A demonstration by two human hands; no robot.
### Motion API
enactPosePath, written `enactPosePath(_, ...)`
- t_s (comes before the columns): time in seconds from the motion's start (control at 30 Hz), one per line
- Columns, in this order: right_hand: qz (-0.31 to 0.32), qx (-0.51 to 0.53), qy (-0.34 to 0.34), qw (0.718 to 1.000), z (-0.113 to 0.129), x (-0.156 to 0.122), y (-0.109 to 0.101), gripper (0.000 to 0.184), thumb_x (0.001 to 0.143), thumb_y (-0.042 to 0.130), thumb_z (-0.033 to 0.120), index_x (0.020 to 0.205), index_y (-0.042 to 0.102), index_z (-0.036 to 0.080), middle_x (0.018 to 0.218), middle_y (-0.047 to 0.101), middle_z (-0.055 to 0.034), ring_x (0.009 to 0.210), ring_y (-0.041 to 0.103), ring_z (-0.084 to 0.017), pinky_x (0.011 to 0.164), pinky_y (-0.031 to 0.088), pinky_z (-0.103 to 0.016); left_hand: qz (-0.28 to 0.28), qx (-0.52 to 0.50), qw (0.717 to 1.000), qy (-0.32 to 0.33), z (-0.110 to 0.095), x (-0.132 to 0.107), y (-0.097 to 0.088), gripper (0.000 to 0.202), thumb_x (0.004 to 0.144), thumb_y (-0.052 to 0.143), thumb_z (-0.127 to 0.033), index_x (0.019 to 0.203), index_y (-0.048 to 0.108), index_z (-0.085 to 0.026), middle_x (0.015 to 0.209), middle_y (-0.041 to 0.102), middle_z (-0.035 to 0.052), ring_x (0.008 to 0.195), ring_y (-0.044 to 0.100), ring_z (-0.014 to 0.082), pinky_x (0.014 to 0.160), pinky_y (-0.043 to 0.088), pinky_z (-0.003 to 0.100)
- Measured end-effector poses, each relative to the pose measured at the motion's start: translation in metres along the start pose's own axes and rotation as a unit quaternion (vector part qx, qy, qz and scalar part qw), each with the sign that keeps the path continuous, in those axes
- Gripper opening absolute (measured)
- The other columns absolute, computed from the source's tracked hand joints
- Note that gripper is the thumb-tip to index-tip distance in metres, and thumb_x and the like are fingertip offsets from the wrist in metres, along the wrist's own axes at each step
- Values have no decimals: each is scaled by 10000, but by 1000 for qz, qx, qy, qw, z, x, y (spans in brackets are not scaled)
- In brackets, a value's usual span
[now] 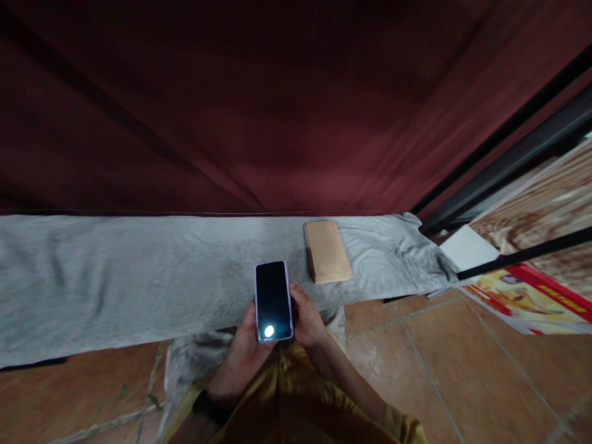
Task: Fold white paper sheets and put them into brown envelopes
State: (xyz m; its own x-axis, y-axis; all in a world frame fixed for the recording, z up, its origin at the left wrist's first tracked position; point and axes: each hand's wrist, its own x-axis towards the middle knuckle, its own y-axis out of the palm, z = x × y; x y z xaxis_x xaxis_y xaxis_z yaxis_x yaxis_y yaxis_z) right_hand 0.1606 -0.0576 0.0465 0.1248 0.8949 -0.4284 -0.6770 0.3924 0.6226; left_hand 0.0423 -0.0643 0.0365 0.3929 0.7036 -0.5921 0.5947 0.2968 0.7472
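Observation:
A smartphone (272, 299) with a dark screen and a pale purple edge is held upright in front of me. A bright light reflects near the bottom of its glass. My left hand (245, 345) supports it from the lower left, its fingers hidden behind the phone. On the other side, my right hand (306, 314) grips the phone's right edge. Beyond my right hand, a stack of brown paper envelopes or bags (328, 251) lies on the grey cloth (194, 271).
A dark red curtain (296, 148) hangs behind the cloth-covered surface. At right stand black metal bars (527, 256), a white panel (470, 248) and a red and yellow printed box (531, 299). Brown floor tiles (416, 364) lie below.

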Motion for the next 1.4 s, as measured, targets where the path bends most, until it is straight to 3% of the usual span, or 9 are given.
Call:
enactPosePath(0.27,-19,82,110,990,9,-3,0,210,733,813,363,772,675,209,691,695,45,709,655,-165,674,522,-269,-8,19,1000,3,-2,-16,21,227,881,711,-384,955,722,-170,846,776,16,713,720,152,775,601,288)
enactPosePath(0.4,-11,75,136,988,14,-5,2,234,732,801,383,769,652,206,658,675,47,622,626,-153,588,499,-256,-1,23,1000,-5,-2,-15,16,279,899,669,-425,1027,738,-187,954,795,51,886,746,204,904,586,329)
enactPosePath(0.57,-3,54,120,991,12,2,0,324,721,811,366,675,528,214,480,429,123,387,314,-46,383,255,-157,51,-5,999,-11,-5,-3,6,338,926,605,-381,1131,722,-138,1028,790,100,1025,737,264,992,563,409)
enactPosePath(0.63,12,43,100,994,10,6,-2,307,733,797,370,686,537,213,487,401,125,392,275,-42,379,231,-153,81,-15,997,0,-8,1,5,355,935,588,-368,1155,709,-117,1041,787,121,1031,737,278,998,560,434)
enactPosePath(0.77,22,-10,13,1000,2,7,-8,235,780,739,420,884,693,214,687,630,46,566,523,-97,522,436,-194,120,-24,992,-4,-17,4,9,444,965,526,-423,1200,683,-80,1081,776,159,1033,733,301,949,574,434)
enactPosePath(0.87,1,-47,-25,999,-8,0,-13,266,760,738,455,914,716,239,877,731,-1,801,653,-174,716,532,-268,109,-30,994,7,-19,9,9,418,968,512,-440,1139,693,-105,1038,785,135,945,747,273,876,599,414)
enactPosePath(1.03,1,-79,-16,997,-23,-14,-16,325,760,740,448,1030,703,271,1045,757,6,983,683,-224,830,539,-316,71,-33,996,40,-15,16,2,323,958,531,-400,1030,701,-135,917,791,94,771,746,226,726,615,356)
enactPosePath(1.2,8,-88,-25,996,-31,-16,-21,405,736,744,356,1125,686,260,1093,751,13,999,689,-216,891,523,-325,83,-15,996,35,-13,15,-4,422,975,485,-489,1062,713,-144,954,787,114,813,746,239,740,606,354)
enactPosePath(1.4,-6,-112,-37,993,-33,-17,-23,429,700,774,341,1114,696,261,1109,751,7,1045,671,-233,952,508,-347,66,-7,997,36,-10,20,-11,519,976,465,-571,1087,721,-133,966,789,135,803,750,252,752,606,359)
